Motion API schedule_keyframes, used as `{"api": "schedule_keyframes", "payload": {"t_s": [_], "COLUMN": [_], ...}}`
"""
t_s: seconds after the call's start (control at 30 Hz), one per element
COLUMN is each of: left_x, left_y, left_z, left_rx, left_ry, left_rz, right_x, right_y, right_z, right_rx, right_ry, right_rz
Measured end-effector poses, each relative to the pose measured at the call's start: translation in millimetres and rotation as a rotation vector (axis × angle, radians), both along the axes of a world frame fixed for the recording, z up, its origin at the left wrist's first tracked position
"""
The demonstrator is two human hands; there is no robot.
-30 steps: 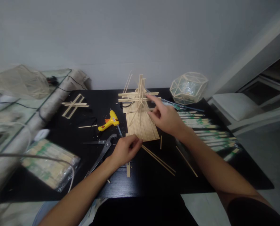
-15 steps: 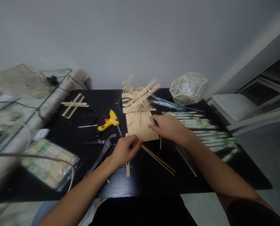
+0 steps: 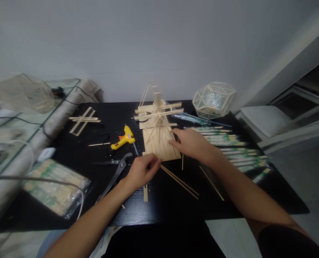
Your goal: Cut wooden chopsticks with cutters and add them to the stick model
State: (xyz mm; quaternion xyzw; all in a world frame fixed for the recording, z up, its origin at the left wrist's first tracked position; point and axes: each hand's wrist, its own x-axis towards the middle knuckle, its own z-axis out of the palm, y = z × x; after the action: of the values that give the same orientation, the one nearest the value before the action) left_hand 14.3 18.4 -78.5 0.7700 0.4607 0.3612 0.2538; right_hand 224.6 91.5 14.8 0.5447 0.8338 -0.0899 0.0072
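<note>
A small windmill model made of bamboo sticks stands at the middle of the black table, its blades (image 3: 172, 108) blurred by motion above a flat stick base (image 3: 162, 143). My left hand (image 3: 145, 168) is at the base's front edge, its fingers curled and its thumb and fingertips closed at that edge. At the right side of the base is my right hand (image 3: 190, 142), thumb and forefinger apart, their tips by the edge. A yellow glue gun (image 3: 124, 138) lies left of the base, and pliers (image 3: 116, 175) are just beyond my left forearm.
Loose sticks (image 3: 179, 182) lie in front of the base. Crossed sticks (image 3: 84, 120) are at the back left, a plastic-wrapped pack (image 3: 56, 186) at the front left. Paper-sleeved chopsticks (image 3: 237, 152) spread over the right side, below a polyhedral stick frame (image 3: 214, 100).
The windmill's blades have turned from a slanted position to a nearly level and upright cross. Both my hands stay in place at the base; the view shifts very slightly.
</note>
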Motion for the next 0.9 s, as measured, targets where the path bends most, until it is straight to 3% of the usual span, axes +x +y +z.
{"api": "schedule_keyframes", "payload": {"t_s": [0.47,0.9], "left_x": [-0.2,-0.6], "left_y": [1.0,0.2], "left_z": [0.4,-1.9], "left_rx": [-0.004,-0.011], "left_ry": [0.001,0.006], "left_rz": [-0.009,-0.004], "right_x": [2.6,-0.2], "right_y": [1.9,1.2], "right_z": [-4.0,-3.3], "right_rx": [0.038,0.103], "right_ry": [0.147,0.284], "right_rz": [0.026,-0.042]}}
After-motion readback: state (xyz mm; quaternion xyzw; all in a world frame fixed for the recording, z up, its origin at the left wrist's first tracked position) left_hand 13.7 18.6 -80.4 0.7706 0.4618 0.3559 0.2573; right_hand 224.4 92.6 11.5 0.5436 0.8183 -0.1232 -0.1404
